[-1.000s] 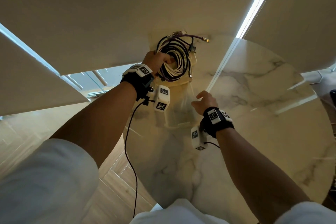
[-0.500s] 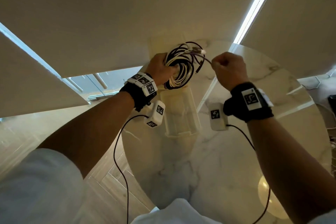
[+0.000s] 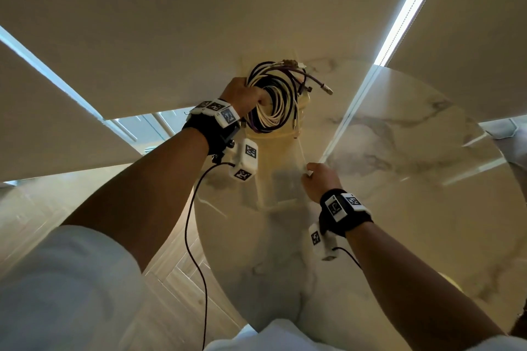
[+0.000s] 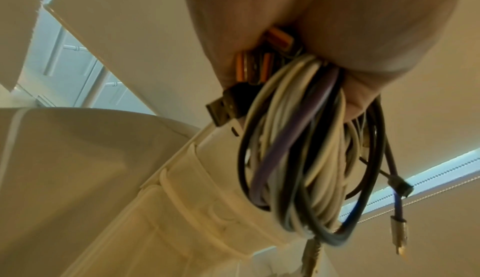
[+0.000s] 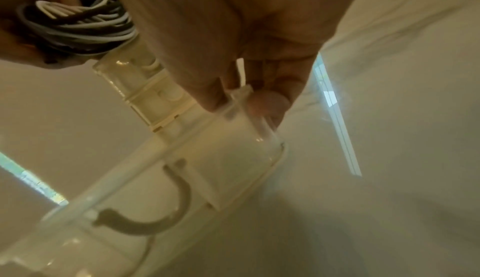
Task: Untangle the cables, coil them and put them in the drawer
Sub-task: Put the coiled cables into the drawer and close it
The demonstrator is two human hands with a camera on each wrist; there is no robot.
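- left hand (image 3: 242, 97) grips coiled cable bundle (image 3: 272, 100) above far end of clear plastic drawer unit (image 3: 281, 182), which sits toward the far left edge of the marble table (image 3: 399, 179)
- right hand (image 3: 319, 182): half a second ago up at the bundle pinching a loose plug end, now down at the near end of the unit, fingers (image 5: 270, 100) pinching its white pull tab (image 5: 241, 74)
- reads as coiling done, drawer being opened
- drawer not clearly out yet
- loose plug ends (image 4: 400, 234) dangle, may snag on the rim
- window blinds (image 3: 142, 23) behind
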